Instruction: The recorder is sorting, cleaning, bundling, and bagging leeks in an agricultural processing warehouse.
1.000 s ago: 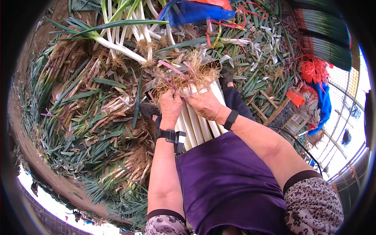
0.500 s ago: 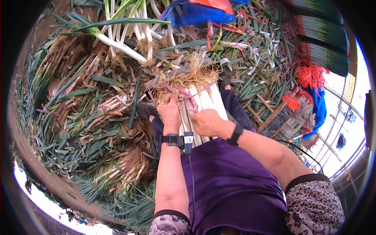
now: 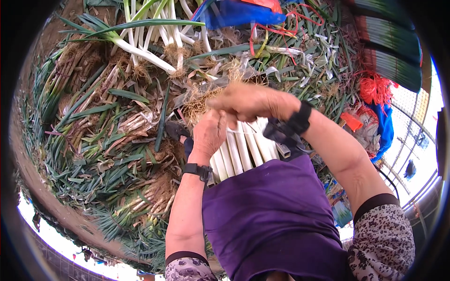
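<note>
A bundle of leeks (image 3: 243,149) lies over my lap, white stalks side by side, with a mat of tan roots (image 3: 196,105) at its far end. My left hand (image 3: 209,133) is closed at the left of the bundle, its fingertips pressed together. Bent over from the right, my right hand (image 3: 253,100) is closed too and meets the left above the stalks just below the roots. The purplish tie strip that both hands gripped a moment ago is mostly hidden by the fingers. A purple apron (image 3: 267,210) covers the lower end of the stalks.
Loose leeks (image 3: 145,56) lie at the far left, beyond heaps of trimmed leaves (image 3: 98,154). A blue sheet (image 3: 243,16) and red string (image 3: 293,28) lie at the far edge. Bundled leeks (image 3: 389,47) are stacked far right, beside a clump of red ties (image 3: 375,91).
My right hand has swung up and left over the bundle to meet my left hand, covering the tie strip and part of the roots. The left wrist has turned.
</note>
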A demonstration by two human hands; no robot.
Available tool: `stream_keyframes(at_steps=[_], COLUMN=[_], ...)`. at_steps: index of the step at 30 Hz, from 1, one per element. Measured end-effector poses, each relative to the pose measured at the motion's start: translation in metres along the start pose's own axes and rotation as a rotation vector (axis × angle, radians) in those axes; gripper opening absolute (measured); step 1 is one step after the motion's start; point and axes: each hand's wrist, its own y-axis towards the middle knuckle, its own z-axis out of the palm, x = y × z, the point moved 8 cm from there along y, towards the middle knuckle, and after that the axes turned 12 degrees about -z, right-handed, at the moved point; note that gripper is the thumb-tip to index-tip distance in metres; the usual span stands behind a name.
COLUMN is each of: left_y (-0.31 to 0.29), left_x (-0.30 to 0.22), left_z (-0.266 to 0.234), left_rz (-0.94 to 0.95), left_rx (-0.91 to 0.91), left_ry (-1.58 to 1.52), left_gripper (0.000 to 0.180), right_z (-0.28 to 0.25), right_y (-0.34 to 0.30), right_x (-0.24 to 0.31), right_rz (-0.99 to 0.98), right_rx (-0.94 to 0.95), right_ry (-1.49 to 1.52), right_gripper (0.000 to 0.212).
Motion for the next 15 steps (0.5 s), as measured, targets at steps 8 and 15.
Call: stream_keyframes(at_steps=[8, 15], left_y=[-0.003, -0.012], left_x=[0.069, 0.074], left_z=[0.022, 0.023], left_rz=[-0.781, -0.882], left_rx=[0.169, 0.350], left_ry=[-1.098, -1.281], left_gripper=[0.021, 0.016], right_z=[-0.056, -0.010], right_y=[0.011, 0.013], right_x=[-0.034, -0.082], right_rz=[-0.176, -0.019], right_rx=[-0.528, -0.296], right_ry=[-0.384, -0.195], right_gripper=[0.031, 0.025])
